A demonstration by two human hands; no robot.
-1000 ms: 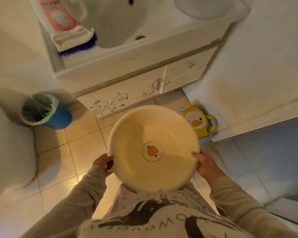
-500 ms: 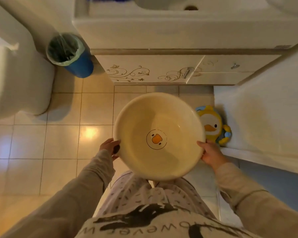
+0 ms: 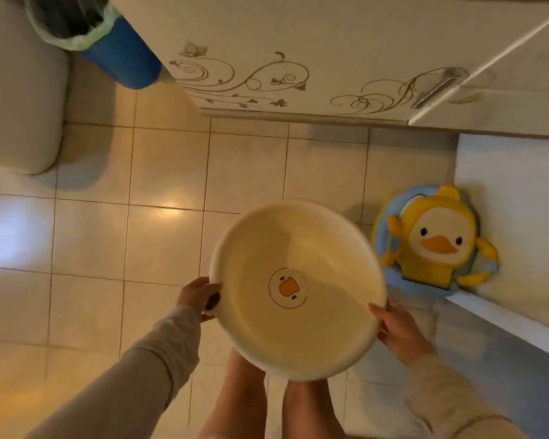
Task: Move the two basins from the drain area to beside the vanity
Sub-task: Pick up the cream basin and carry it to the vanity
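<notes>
Tiled bathroom floor (image 3: 165, 160) below the vanity (image 3: 298, 42): left hand (image 3: 197, 293) and right hand (image 3: 396, 327) grip the duck-print basin (image 3: 298, 289) rim; lower it level beside the duck toy (image 3: 438, 242).

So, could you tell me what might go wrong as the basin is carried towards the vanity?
1. The basin is held only at its rim by the left hand and right hand; a slip could drop it onto the bare feet below.
2. The duck toy sits on the floor by the wall at the right, so the basin could knock it if set down there.
3. The tiles look glossy and may be slippery barefoot.
</notes>
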